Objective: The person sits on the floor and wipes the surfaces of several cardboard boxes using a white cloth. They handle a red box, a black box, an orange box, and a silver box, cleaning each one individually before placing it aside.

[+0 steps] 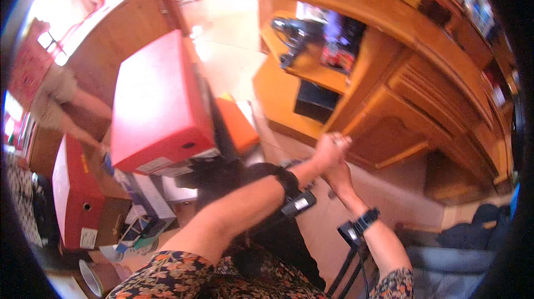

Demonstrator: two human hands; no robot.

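Observation:
My left hand [329, 151] and my right hand [341, 179] are pressed together in front of me, over the floor beside a carved wooden cabinet [400, 119]. Their fingers look curled against each other, but motion blur hides the detail. No object shows between them, and the inside of both hands is hidden. A black strapped device [298, 204] is on my left wrist, and another strapped device [358, 226] with a cable is on my right. Left of my hands, a large red box [162, 107] with a pale, glaring top stands nearest my left forearm.
An orange box [236, 123] lies behind the red one. A second red box [79, 199] stands lower left among small cartons and a cup [92, 276]. A person [54, 86] stands at far left. The cabinet's open shelf [306, 65] holds a black appliance [294, 38].

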